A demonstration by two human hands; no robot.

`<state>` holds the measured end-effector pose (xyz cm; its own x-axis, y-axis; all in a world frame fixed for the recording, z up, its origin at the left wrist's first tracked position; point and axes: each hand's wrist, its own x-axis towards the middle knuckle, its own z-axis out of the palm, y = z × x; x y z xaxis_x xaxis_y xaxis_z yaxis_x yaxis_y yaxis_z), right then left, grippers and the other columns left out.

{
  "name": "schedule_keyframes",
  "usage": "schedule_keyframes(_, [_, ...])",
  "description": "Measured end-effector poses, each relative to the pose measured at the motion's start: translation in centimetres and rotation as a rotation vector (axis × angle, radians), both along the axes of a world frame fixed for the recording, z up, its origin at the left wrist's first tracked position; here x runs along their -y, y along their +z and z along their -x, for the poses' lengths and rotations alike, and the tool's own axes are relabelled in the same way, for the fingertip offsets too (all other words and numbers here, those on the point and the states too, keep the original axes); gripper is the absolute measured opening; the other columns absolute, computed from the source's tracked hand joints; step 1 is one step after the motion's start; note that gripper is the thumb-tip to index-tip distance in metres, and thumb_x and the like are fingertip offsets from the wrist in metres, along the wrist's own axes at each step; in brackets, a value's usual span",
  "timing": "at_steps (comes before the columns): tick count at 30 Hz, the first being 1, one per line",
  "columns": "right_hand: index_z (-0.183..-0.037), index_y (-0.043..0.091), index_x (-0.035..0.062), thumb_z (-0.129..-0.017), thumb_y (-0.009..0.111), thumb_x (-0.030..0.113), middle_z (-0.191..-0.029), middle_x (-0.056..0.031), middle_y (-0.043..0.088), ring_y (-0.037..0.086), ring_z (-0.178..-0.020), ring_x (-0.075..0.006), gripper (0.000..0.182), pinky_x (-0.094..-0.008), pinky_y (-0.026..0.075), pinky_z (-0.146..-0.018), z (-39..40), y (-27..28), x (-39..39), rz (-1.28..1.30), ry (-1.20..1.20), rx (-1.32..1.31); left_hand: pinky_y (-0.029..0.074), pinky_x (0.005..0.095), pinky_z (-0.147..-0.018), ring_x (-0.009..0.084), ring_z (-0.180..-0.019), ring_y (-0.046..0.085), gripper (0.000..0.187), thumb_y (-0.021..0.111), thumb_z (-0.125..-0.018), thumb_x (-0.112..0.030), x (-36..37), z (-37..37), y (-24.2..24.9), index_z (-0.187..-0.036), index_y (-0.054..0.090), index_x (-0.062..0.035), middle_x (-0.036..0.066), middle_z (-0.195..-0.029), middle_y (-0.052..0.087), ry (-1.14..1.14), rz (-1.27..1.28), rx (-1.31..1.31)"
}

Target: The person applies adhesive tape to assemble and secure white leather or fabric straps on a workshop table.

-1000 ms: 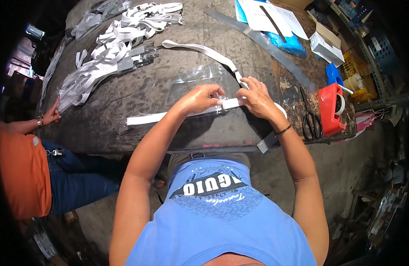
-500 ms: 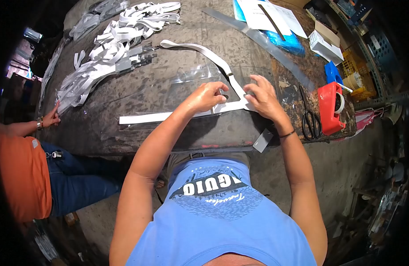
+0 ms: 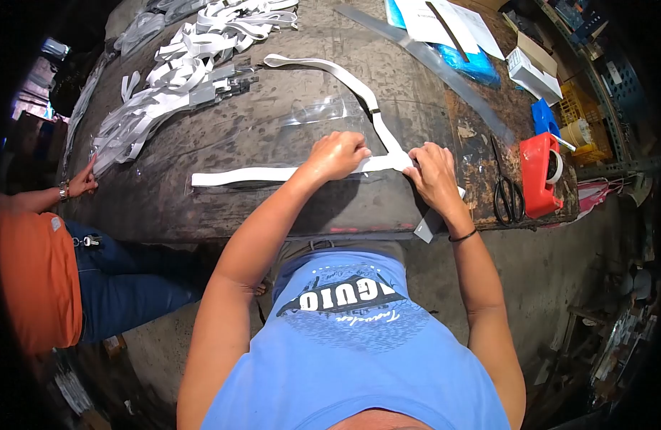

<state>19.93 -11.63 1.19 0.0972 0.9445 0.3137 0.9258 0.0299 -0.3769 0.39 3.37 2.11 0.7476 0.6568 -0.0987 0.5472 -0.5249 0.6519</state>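
Note:
A white strap (image 3: 248, 175) runs across the table near its front edge, and a second length with a dark slider curves up from its right end to a loop. My left hand (image 3: 339, 154) is closed on the lower length, fingers curled over it. At the join of the two lengths, my right hand (image 3: 432, 170) pinches the strap between thumb and fingers. A clear plastic bag (image 3: 316, 112) lies flat beyond my left hand. Below my right wrist, a small grey card (image 3: 428, 226) sticks out over the table edge.
Bagged and loose white straps (image 3: 194, 61) are heaped at the back left, near a co-worker's hand (image 3: 83, 180). At right are black scissors (image 3: 508, 197), a red tape dispenser (image 3: 538, 179) and an open box (image 3: 534, 72). A long clear strip (image 3: 430, 68) and papers (image 3: 445, 29) lie behind.
Both hands have closed onto the strap; the right hand's fingers were spread above the join before. The strap's left part has lifted slightly into a bow. The view has shifted a little.

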Motion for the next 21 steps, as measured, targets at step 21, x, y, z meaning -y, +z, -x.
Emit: schedule_keyframes(21, [-0.107, 0.065, 0.0039, -0.084, 0.069, 0.006, -0.115, -0.0110, 0.065, 0.057, -0.113, -0.0333, 0.024, -0.0436, 0.043, -0.097, 3.7, 0.5, -1.0, -0.057, 0.277, 0.118, 0.045, 0.0475, -0.065, 0.0353, -0.072, 0.063, 0.044, 0.058, -0.092, -0.048, -4.9, 24.6, -2.0, -0.073, 0.056, -0.0081, 0.011, -0.073, 0.063, 0.351, -0.597, -0.087])
